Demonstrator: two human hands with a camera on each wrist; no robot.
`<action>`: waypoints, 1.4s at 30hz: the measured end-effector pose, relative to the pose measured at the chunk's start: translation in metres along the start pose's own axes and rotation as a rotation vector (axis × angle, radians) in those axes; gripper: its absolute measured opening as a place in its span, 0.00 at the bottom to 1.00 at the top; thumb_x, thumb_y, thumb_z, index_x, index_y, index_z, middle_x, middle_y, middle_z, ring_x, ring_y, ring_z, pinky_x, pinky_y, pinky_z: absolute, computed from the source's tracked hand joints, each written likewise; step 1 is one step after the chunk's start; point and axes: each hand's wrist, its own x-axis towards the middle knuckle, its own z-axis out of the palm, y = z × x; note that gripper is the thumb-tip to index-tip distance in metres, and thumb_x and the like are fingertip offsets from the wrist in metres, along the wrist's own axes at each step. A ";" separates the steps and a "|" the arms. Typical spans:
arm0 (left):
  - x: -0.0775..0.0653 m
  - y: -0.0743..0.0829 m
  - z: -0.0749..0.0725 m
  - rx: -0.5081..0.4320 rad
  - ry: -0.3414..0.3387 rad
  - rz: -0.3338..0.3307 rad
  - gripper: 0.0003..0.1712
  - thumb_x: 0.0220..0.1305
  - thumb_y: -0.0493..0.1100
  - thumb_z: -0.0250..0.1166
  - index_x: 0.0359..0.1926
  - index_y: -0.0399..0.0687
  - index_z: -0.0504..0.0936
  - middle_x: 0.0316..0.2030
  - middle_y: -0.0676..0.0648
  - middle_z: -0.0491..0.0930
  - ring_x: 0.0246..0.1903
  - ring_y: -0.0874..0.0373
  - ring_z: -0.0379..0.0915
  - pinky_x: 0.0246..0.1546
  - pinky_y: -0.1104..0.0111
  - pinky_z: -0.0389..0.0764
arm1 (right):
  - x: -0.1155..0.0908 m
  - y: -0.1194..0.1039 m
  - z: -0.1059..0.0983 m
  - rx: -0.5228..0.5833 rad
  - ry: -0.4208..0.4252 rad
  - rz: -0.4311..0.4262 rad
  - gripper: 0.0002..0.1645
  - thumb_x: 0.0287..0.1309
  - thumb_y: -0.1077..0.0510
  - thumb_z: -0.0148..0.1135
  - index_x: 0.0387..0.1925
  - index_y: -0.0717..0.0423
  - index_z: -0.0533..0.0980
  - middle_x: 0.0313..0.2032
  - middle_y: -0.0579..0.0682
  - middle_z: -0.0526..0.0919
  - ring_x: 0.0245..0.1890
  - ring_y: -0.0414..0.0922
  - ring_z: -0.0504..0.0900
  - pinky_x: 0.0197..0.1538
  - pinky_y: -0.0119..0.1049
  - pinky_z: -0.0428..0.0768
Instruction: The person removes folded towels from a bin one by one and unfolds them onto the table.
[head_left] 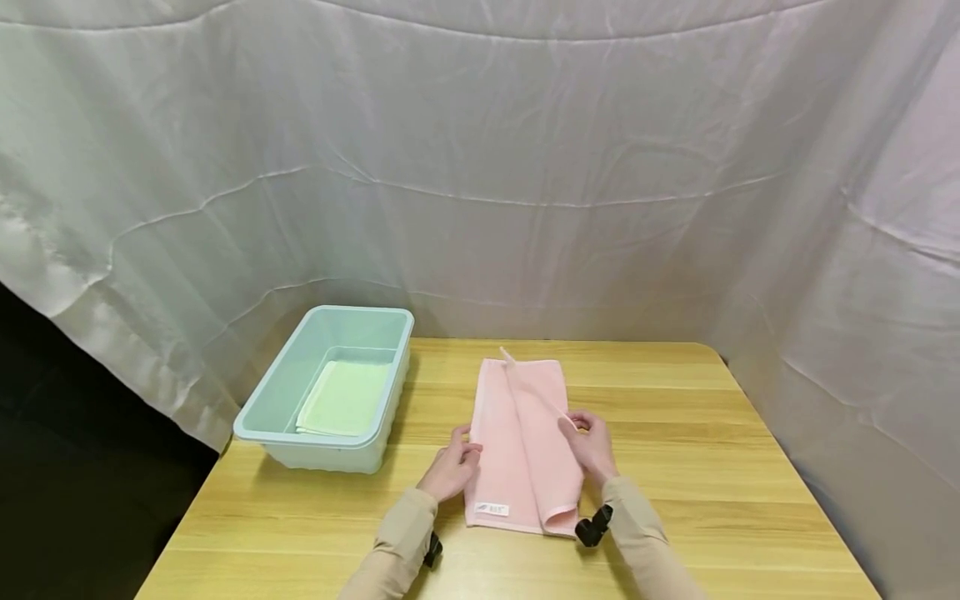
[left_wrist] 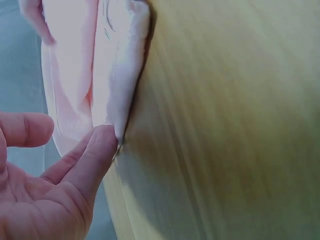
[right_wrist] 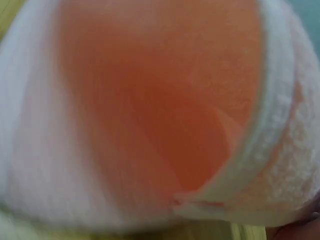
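A pink towel (head_left: 498,467) lies lengthwise on the table, its right part folded over toward the middle and a loose edge standing up. A small white label (head_left: 492,509) shows at its near left corner. My right hand (head_left: 591,446) pinches the raised edge on the right side. My left hand (head_left: 452,467) is at the towel's left edge; in the left wrist view its straight fingers (left_wrist: 95,155) touch the cloth, with the thumb held apart. The right wrist view is filled by the curved, raised towel (right_wrist: 165,110), which hides most of that hand.
A light green plastic tub (head_left: 322,450) stands at the table's left side. Inside it lies a folded pale green cloth (head_left: 348,398). The wooden table (head_left: 712,467) ends at a grey curtain (head_left: 555,183) behind and to the right.
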 end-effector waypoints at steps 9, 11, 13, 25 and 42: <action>-0.004 -0.002 -0.007 -0.020 -0.006 -0.038 0.31 0.76 0.40 0.50 0.73 0.31 0.54 0.59 0.31 0.79 0.60 0.35 0.77 0.64 0.44 0.75 | 0.004 0.019 -0.042 -0.072 0.057 0.067 0.18 0.64 0.59 0.64 0.49 0.70 0.80 0.31 0.49 0.85 0.27 0.30 0.74 0.34 0.21 0.73; -0.004 -0.003 -0.008 -0.018 -0.004 -0.040 0.31 0.76 0.40 0.50 0.73 0.31 0.55 0.59 0.31 0.80 0.60 0.36 0.77 0.64 0.44 0.75 | 0.005 0.023 -0.050 -0.084 0.064 0.077 0.19 0.64 0.58 0.64 0.50 0.70 0.79 0.32 0.49 0.85 0.27 0.29 0.74 0.34 0.21 0.74; -0.005 -0.004 -0.008 -0.018 -0.002 -0.038 0.31 0.76 0.40 0.50 0.73 0.31 0.55 0.58 0.31 0.80 0.60 0.35 0.77 0.64 0.44 0.75 | 0.004 0.026 -0.058 -0.083 0.070 0.084 0.20 0.64 0.58 0.64 0.51 0.71 0.79 0.31 0.49 0.85 0.26 0.29 0.74 0.33 0.21 0.74; -0.005 -0.004 -0.010 -0.009 0.003 -0.050 0.31 0.76 0.41 0.50 0.72 0.30 0.55 0.58 0.31 0.80 0.59 0.35 0.77 0.63 0.44 0.76 | 0.000 0.042 -0.095 -0.095 0.151 0.142 0.22 0.64 0.57 0.63 0.51 0.73 0.77 0.24 0.38 0.79 0.23 0.30 0.74 0.29 0.23 0.75; -0.007 -0.005 -0.014 -0.019 0.004 -0.051 0.30 0.77 0.41 0.49 0.71 0.28 0.55 0.57 0.31 0.81 0.58 0.35 0.78 0.61 0.45 0.77 | -0.007 0.057 -0.126 -0.177 0.234 0.202 0.21 0.62 0.56 0.63 0.48 0.71 0.78 0.26 0.44 0.84 0.24 0.31 0.74 0.28 0.24 0.75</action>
